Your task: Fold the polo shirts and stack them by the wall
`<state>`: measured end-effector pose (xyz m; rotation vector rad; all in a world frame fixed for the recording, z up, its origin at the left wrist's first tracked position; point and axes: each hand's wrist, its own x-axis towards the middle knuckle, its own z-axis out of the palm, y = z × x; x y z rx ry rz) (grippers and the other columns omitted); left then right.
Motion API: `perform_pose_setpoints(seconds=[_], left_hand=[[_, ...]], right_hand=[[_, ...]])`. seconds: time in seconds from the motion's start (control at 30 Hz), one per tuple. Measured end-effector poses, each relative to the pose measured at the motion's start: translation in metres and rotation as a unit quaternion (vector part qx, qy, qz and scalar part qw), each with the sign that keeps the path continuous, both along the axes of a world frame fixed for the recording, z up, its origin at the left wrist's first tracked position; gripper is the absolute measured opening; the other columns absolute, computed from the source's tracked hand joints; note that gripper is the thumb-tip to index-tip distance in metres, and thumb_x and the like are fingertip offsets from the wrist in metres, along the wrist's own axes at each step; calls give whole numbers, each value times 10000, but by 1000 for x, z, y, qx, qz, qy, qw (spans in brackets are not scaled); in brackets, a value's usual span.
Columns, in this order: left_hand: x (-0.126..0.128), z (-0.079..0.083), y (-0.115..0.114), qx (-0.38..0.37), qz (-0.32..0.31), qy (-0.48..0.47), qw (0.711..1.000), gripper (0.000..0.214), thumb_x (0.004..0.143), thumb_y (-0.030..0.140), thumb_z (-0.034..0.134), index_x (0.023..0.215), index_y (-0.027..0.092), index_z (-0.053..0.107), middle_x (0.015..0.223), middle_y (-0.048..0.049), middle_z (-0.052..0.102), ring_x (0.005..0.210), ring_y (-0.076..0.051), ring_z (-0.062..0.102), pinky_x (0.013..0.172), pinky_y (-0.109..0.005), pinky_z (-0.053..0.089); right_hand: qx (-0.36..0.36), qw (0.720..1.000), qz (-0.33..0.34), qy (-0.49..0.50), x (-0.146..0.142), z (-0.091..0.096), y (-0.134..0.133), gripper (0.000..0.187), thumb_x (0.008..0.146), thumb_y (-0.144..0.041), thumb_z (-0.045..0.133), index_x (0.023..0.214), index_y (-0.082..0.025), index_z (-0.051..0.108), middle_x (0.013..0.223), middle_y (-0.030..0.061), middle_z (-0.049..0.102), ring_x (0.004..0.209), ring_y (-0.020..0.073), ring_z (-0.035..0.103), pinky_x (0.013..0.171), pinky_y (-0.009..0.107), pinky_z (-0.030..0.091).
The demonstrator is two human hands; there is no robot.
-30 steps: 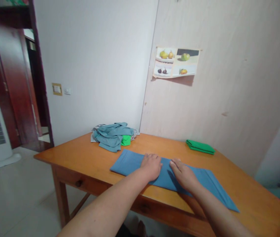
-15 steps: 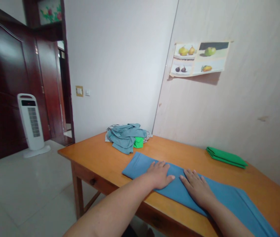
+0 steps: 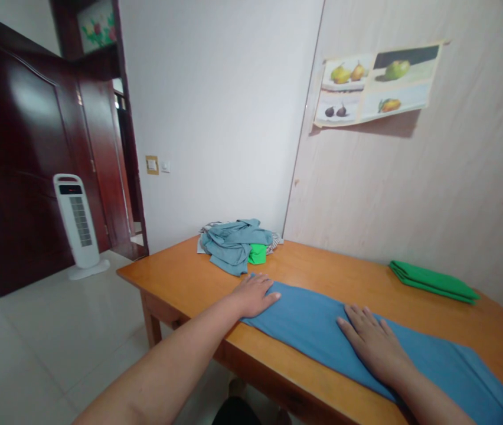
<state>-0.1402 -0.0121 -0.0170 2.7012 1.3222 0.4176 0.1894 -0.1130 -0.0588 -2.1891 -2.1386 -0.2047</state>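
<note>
A long folded blue cloth [image 3: 313,321] lies along the front of the wooden table [image 3: 340,277]. My left hand [image 3: 254,294] rests flat on the cloth's left end, fingers stretched out. Toward the middle of the strip, my right hand [image 3: 373,342] presses down flat with its fingers spread. Neither hand grips anything.
A heap of crumpled grey-blue clothes [image 3: 231,243] with a small green piece [image 3: 257,254] sits at the table's far left corner. A folded green cloth [image 3: 431,281] lies at the back right by the wall. A white tower fan [image 3: 77,227] stands on the floor near a dark wooden door [image 3: 21,171].
My left hand has slid leftward along the blue cloth to its end and my right hand has shifted right, so the hands are now far apart. The view has turned left.
</note>
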Motion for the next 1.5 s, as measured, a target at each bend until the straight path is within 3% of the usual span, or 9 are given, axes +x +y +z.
perform_pose_setpoints(seconds=[0.17, 0.27, 0.5, 0.57, 0.7, 0.83, 1.03, 1.3, 1.5], left_hand=[[-12, 4, 12, 21, 55, -74, 996, 493, 1003, 470, 347, 1310, 150, 563, 1401, -149, 567, 1305, -254, 509, 1106, -383, 368], [-21, 12, 9, 36, 110, -86, 990, 411, 1000, 374, 363, 1268, 150, 578, 1295, -137, 623, 1216, -245, 558, 1057, -362, 398], [-34, 23, -18, 42, 210, -21, 977, 293, 906, 444, 520, 971, 192, 655, 1116, -147, 650, 1073, -319, 595, 921, -411, 438], [-35, 24, -19, 22, 235, -35, 971, 298, 875, 469, 550, 917, 190, 646, 1070, -148, 659, 1028, -324, 615, 869, -399, 449], [-36, 28, -12, -87, 276, -107, 951, 294, 773, 489, 667, 815, 203, 618, 864, -94, 686, 897, -292, 657, 727, -322, 446], [-35, 30, -5, -128, 285, -139, 940, 307, 654, 439, 786, 739, 213, 597, 682, -24, 644, 803, -242, 662, 651, -264, 422], [-25, 27, -1, -176, 279, -161, 930, 321, 594, 345, 824, 608, 205, 537, 537, 22, 507, 671, -207, 599, 575, -251, 383], [-21, 39, -4, -264, 266, -253, 892, 209, 757, 258, 684, 646, 190, 520, 518, 37, 484, 507, -141, 500, 472, -233, 339], [-17, 41, -4, -349, 254, -330, 839, 104, 770, 191, 655, 724, 165, 565, 570, -6, 618, 511, -152, 583, 503, -251, 467]], right_hand=[[3, 1000, -13, 18, -3, 1, 0, 719, 964, -550, 196, 1542, -165, 379, 1601, 75, 341, 1503, 300, 224, 1204, 535, 207], [10, 999, -21, 31, -4, 1, 0, 732, 960, -557, 187, 1540, -155, 383, 1597, 76, 353, 1498, 304, 238, 1205, 532, 204], [-5, 999, -18, 28, -5, 6, 0, 750, 949, -567, 194, 1541, -145, 380, 1597, 78, 352, 1501, 310, 226, 1206, 530, 190], [2, 999, -20, 34, -5, 5, 0, 754, 949, -572, 185, 1536, -146, 389, 1594, 80, 357, 1498, 309, 236, 1206, 531, 191], [16, 999, -17, 45, -4, 3, 1, 762, 944, -572, 189, 1527, -131, 403, 1591, 91, 364, 1494, 315, 248, 1208, 536, 186], [4, 999, -25, 42, -5, 4, 1, 762, 942, -570, 184, 1532, -136, 395, 1591, 82, 366, 1495, 311, 244, 1206, 534, 188], [17, 999, -25, 42, -8, 6, 0, 751, 944, -559, 192, 1523, -133, 410, 1584, 91, 376, 1491, 308, 259, 1202, 530, 191], [24, 997, -28, 71, -11, 8, -1, 758, 950, -601, 195, 1512, -150, 431, 1576, 95, 393, 1484, 314, 275, 1207, 530, 185], [19, 996, -33, 78, -13, 12, -2, 756, 955, -609, 201, 1509, -152, 436, 1575, 95, 395, 1486, 305, 272, 1211, 515, 177]])
